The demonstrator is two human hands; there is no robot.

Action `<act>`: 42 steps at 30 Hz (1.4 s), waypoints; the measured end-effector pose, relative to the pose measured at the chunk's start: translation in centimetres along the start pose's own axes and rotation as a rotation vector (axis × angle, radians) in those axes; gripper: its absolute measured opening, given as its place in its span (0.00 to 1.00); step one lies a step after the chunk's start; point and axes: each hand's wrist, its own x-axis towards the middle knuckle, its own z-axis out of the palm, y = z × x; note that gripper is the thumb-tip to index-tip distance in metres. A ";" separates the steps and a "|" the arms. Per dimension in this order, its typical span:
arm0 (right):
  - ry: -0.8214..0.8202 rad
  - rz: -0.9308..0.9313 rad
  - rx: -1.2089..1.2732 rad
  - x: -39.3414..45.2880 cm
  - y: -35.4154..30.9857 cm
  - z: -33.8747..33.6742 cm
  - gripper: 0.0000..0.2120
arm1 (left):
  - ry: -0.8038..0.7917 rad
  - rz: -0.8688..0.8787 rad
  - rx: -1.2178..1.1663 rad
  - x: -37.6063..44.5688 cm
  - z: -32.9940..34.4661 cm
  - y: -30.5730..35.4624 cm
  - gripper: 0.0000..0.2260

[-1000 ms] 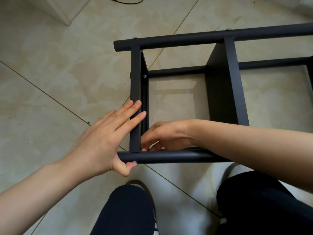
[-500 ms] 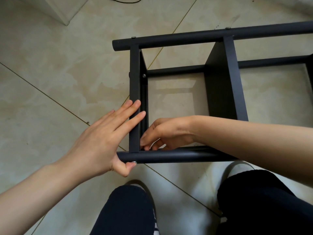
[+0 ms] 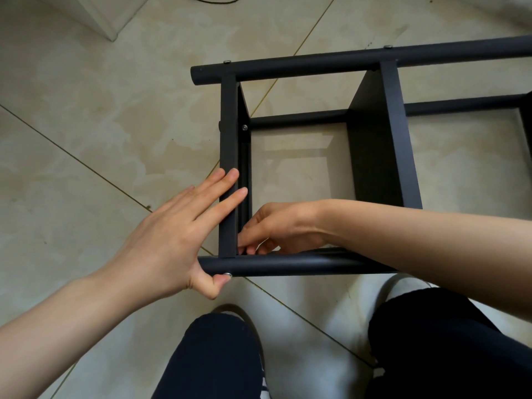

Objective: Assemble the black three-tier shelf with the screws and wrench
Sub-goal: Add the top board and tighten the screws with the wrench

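Beige tiled floor point(image 3: 86, 145) w/ thin diagonal grout lines; a white furniture corner point(image 3: 106, 15) at far left and a black cable point(image 3: 213, 0) at the far edge. Left hand point(image 3: 172, 237) is spread wide, fingers straight, lying flat across the left end panel point(image 3: 229, 133) of the black shelf point(image 3: 371, 156), thumb tucked under the near tube point(image 3: 288, 264), its tip touching a silver screw head point(image 3: 228, 274). The shelf lies on its side on the floor, centre to right of view, just beyond the person's knees point(image 3: 213, 355): near tube and far tube point(image 3: 345, 63) run left-right, w/ the end panel and a middle panel point(image 3: 388, 139) standing between them. Two screw heads show on the far tube, another on the inner face of the end panel. Right hand point(image 3: 282, 226) reaches inside the frame at the near-left corner, fingers curled and pinching at sth small by the joint; can't tell what it is. Forearm crosses over the near tube from the right.
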 end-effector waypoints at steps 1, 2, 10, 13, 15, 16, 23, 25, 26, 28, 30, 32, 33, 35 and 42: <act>0.009 0.002 0.001 0.2 0.1 0.2 0.08 | 0.002 -0.004 -0.002 0.0 0.0 0.0 0.55; 0.014 0.000 0.006 0.4 0.1 0.4 0.07 | 0.005 -0.006 -0.004 0.0 0.0 0.1 0.56; -0.037 -0.001 0.014 -0.2 0.0 -0.4 0.08 | 0.014 -0.007 -0.001 0.1 -0.1 0.3 0.55; -0.026 -0.002 0.019 0.0 0.1 -0.4 0.07 | 0.013 -0.009 -0.003 0.1 -0.1 0.3 0.56; -0.028 -0.010 0.039 0.2 0.2 -0.2 0.07 | 0.016 -0.010 -0.012 0.1 -0.1 0.3 0.56; -0.031 -0.018 0.046 0.3 0.2 -0.1 0.08 | 0.017 -0.010 -0.015 0.1 0.0 0.3 0.56; -0.067 -0.002 0.036 -0.1 0.1 -0.7 0.10 | 0.022 0.005 -0.014 0.1 0.0 0.1 0.54; -0.059 0.004 0.024 -0.1 0.2 -0.7 0.09 | 0.025 0.007 -0.010 0.1 0.1 0.1 0.54; -0.052 0.005 0.025 0.0 0.3 -0.6 0.08 | 0.024 0.006 -0.008 0.1 0.1 0.1 0.55; -0.034 0.002 0.048 0.3 0.3 -0.2 0.07 | 0.027 0.006 -0.007 0.1 0.1 0.1 0.56; -0.013 -0.007 0.066 0.6 0.4 0.2 0.06 | 0.029 0.004 -0.009 0.1 0.1 0.1 0.56; -0.003 -0.014 0.065 0.6 0.4 0.3 0.05 | 0.031 0.005 -0.013 0.1 0.1 0.1 0.56; -0.010 -0.013 0.065 0.5 0.3 0.2 0.05 | 0.032 0.006 -0.015 0.1 0.1 0.1 0.56; -0.036 -0.004 0.058 0.1 0.2 -0.2 0.06 | 0.032 0.004 -0.017 0.1 0.1 0.2 0.55; -0.022 -0.005 0.053 0.0 0.3 -0.3 0.05 | 0.024 -0.001 -0.017 0.1 0.0 0.3 0.54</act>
